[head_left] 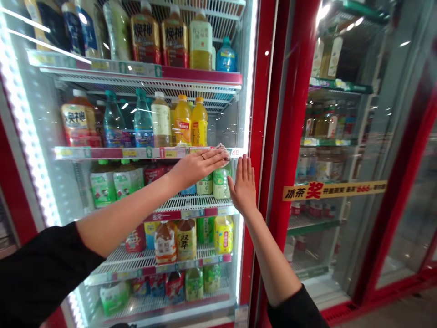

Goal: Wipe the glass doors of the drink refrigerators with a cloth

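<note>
My left hand (pixel 200 163), with a ring on one finger, reaches across to the right with its fingers stretched out together. Under its fingertips shows a crumpled pale wad (pixel 223 149), perhaps cloth or tissue, mostly hidden and pressed toward the glass of the drinks fridge door. My right hand (pixel 245 187) is raised flat beside it, fingers up and thumb apart, at the right edge of the glass near the red door frame (pixel 264 136). Nothing shows in the right hand. Behind the fingers stands a green-labelled bottle (pixel 221 182).
Behind the glass, bottled drinks fill several wire shelves, among them orange-capped yellow bottles (pixel 182 120) and a yellow-labelled bottle (pixel 223 234). A bright light strip (pixel 251 54) runs down the door's side. To the right stands another fridge door with a yellow banner (pixel 334 190).
</note>
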A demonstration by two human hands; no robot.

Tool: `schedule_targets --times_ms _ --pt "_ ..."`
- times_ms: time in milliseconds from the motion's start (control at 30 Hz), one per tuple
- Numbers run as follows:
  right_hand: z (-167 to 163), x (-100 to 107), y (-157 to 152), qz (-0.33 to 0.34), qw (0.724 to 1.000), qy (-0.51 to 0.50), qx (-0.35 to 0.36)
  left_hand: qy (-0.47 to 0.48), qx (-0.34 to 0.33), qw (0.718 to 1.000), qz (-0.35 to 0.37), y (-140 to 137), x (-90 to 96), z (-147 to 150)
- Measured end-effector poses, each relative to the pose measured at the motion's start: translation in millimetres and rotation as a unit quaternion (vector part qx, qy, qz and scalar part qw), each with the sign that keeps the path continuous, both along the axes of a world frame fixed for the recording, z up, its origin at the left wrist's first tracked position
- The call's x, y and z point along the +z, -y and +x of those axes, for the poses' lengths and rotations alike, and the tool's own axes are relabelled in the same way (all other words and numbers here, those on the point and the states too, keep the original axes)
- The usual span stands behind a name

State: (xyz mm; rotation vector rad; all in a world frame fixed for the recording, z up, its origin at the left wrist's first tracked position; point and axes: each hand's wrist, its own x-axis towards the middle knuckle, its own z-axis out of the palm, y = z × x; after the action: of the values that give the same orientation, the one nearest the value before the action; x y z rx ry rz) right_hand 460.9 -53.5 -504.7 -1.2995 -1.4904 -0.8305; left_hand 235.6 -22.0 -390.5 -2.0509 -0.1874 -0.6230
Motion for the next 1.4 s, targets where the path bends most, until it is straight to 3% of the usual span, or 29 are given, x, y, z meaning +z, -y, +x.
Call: schedule_targets --times_ms 100,200,300,400,467,600,733,833,900,1033,1167,1300,1400 --pt "-6 -9 -14 0.002 1.0 -0.025 -0.018 0.087 0.002 0.996 -0.012 -1 9.3 9" --pt "-14 -12 -18 0.012 0.998 -0.05 -0.034 0.202 0.0 0.979 -0.034 -1 4.2 39" --pt "-16 -12 -16 0.003 0.998 -0.055 -0.036 0.163 0.019 0.986 -0.04 -2 -16.0 50" --pt "-18 -14 -11 -0.006 0.998 -0.05 -0.031 0.081 0.035 0.996 -0.021 -4 -35.0 22" --pt "-24 -14 -7 -0.01 0.999 -0.035 -0.022 0.049 0.036 0.998 -0.004 -5 -37.4 -8" --pt "-46 -3 -5 -0.007 1.0 0.005 0.005 0.018 0.043 0.999 0.015 -8 -14.8 -48" --pt "-64 15 -16 0.017 1.0 -0.023 0.013 0.089 0.051 0.995 -0.001 -8 6.0 -36" --pt "-68 17 -26 0.033 0.998 -0.047 0.01 0.183 0.058 0.981 -0.012 -6 -4.8 -17" --pt "-66 12 -31 0.045 0.998 -0.041 0.008 0.181 0.048 0.982 -0.012 -8 -19.7 -14" --pt "-59 4 -35 0.074 0.997 -0.021 0.003 0.092 -0.004 0.995 0.025 -19 -33.2 -46" --pt "-57 2 -35 0.095 0.995 0.001 -0.002 0.033 -0.033 0.998 0.044 -23 -10.0 -86" --pt "-60 0 -31 0.085 0.995 0.053 -0.001 0.161 -0.005 0.987 0.022 -17 9.0 -82" --pt "-63 1 -27 0.067 0.993 0.091 0.013 0.236 0.011 0.972 0.005 -11 0.8 -61"
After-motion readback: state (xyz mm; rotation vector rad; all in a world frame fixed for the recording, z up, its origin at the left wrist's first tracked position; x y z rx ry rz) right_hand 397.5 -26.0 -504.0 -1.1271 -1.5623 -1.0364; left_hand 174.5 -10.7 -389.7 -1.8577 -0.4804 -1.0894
